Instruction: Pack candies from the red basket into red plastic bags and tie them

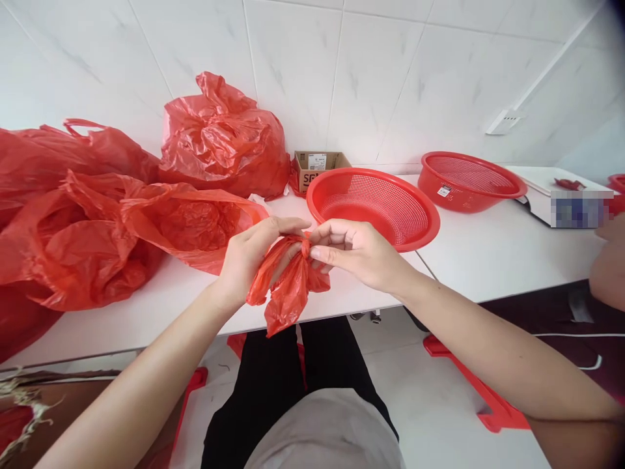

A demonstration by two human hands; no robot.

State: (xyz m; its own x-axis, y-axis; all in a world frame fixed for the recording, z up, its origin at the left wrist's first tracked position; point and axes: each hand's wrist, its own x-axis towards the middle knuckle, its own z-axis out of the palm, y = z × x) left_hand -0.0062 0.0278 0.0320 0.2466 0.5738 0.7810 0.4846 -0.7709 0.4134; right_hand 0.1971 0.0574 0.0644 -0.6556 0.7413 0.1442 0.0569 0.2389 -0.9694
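1. White tiles make up the wall behind everything.
2. White too is the long surface that runs along the wall. All the things sit on it.
3. A big heap of red plastic bags lies on the left part of the surface. They are crumpled and some hang open.
4. One full red bag stands behind the heap, right up against the wall. Its top is bunched up.
5. A round red basket with lots of tiny holes sits near the middle, just behind the hands. It tilts a bit.
6. A second red basket sits to the right of the first one, closer to the wall. It has a small sticker on its side.
7. A small brown cardboard box sits between the full red bag and the round red basket, by the wall. Its flaps are open.
8. Another person's arm shows at the far right edge, over the surface.
9. A small red bag hangs in the air between the two hands, over the front edge of the surface. Its top is twisted into a tight knot, and the rest droops down.
10. The left hand has its grip closed on the small red bag, with fingers tucked into the plastic.
11. The right hand has its grip closed too. Its thumb and fingers pinch the knot at the top of the small red bag.
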